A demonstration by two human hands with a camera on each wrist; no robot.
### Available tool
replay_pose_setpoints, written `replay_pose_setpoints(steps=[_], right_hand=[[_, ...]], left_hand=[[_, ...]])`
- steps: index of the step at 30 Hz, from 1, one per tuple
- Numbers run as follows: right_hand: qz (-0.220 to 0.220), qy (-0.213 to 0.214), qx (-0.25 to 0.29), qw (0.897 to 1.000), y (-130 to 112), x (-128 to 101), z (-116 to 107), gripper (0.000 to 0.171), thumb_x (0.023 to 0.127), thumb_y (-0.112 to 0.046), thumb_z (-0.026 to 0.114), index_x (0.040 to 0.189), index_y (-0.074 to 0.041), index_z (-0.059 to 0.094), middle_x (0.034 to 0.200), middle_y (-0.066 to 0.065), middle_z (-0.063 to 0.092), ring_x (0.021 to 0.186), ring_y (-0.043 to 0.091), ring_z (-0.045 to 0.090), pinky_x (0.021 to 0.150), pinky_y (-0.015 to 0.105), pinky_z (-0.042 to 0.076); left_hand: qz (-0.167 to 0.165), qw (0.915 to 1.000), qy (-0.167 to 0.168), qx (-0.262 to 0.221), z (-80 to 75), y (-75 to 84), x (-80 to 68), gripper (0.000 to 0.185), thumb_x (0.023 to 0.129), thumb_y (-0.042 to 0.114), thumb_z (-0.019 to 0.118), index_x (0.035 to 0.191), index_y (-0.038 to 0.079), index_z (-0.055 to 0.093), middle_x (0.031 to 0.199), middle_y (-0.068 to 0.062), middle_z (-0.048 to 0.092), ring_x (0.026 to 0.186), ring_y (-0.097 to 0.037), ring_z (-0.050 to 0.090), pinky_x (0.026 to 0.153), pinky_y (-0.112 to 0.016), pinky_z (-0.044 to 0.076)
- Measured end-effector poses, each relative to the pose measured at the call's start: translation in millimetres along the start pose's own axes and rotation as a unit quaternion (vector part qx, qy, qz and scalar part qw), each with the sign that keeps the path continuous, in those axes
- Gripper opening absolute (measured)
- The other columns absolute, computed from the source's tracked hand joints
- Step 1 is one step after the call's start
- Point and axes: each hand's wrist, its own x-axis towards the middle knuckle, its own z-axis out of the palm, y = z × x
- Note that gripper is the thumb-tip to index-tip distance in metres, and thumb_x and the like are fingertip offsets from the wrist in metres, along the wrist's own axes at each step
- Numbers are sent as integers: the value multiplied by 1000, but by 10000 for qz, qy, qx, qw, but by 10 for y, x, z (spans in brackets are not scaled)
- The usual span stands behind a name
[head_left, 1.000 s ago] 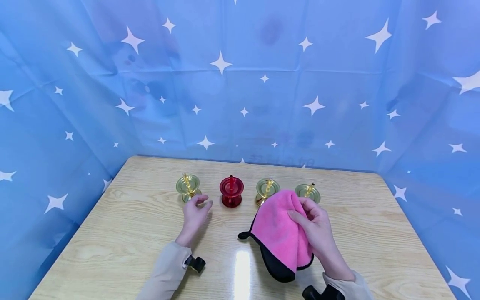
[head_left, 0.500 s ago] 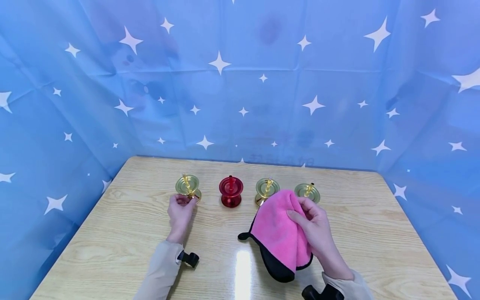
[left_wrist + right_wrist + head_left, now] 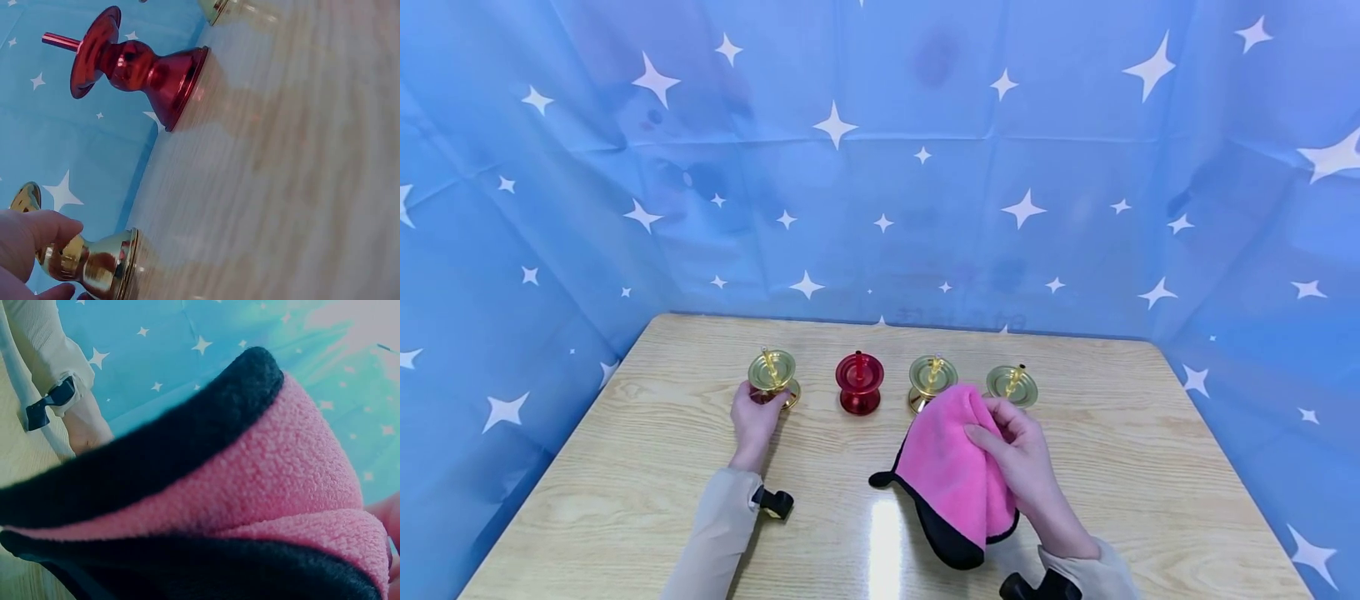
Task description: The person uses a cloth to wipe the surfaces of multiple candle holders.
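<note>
My left hand has its thumb and fingers around the stem of the leftmost gold candle holder, which stands upright on the table. In the left wrist view the fingers lie against the waist of this gold candle holder, above its flared base. A pink towel with black edging hangs from my right hand, pinched near its top between thumb and fingers. Folds of the pink towel fill much of the right wrist view, hiding most of that hand.
A red candle holder stands right of the gripped one. Further right are two more gold ones, a third holder and a fourth holder, partly behind the towel and right hand. The wooden table meets a blue star-patterned cloth behind.
My left hand has moved left from beside the leftmost gold candle holder and taken hold of its stem. The right hand still pinches the towel, nearly where it was.
</note>
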Motion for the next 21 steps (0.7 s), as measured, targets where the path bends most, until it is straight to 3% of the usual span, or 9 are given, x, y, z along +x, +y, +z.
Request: replay_pose_setpoints(steps=[15, 21], right_hand=[[129, -39, -135, 9998, 32, -6, -8, 18, 82, 6, 64, 99, 4, 62, 84, -2, 62, 76, 9, 58, 65, 20, 49], [33, -29, -57, 10000, 38, 6, -1, 17, 81, 7, 63, 97, 1, 64, 84, -2, 62, 76, 8, 58, 65, 20, 48]], left_hand=[[493, 9971, -141, 571, -1, -17, 91, 22, 74, 4, 74, 91, -8, 66, 92, -24, 66, 86, -35, 62, 77, -46, 49], [563, 9957, -114, 721, 16, -48, 117, 26, 73, 6, 75, 92, -8, 65, 92, -25, 66, 86, -36, 62, 77, -47, 49]])
